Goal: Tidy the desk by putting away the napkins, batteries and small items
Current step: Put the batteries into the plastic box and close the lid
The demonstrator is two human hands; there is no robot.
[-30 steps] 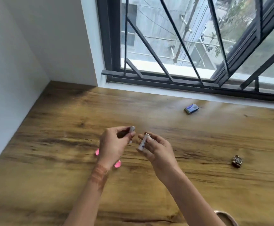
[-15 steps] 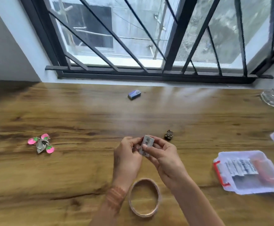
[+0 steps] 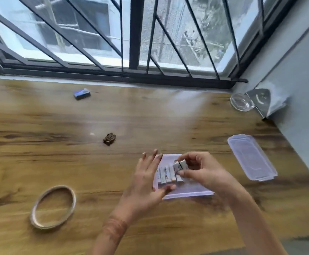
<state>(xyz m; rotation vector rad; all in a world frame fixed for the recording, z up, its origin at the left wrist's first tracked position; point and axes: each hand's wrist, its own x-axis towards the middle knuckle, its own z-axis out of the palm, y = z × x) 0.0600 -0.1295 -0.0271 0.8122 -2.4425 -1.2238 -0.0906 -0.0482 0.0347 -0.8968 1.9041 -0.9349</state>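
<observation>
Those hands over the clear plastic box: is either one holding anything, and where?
The right hand pinches a small white battery by its sides; the left hand steadies the box.

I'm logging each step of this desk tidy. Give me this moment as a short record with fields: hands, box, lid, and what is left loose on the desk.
left hand: open, resting at the box's left edge
right hand: fingers shut on batteries, over the box
box: clear plastic, open, a row of batteries inside
lid: off, lying on the desk to the right of the box
loose items: blue packet near the window, small brown item, ring, glass dish at the right corner
</observation>
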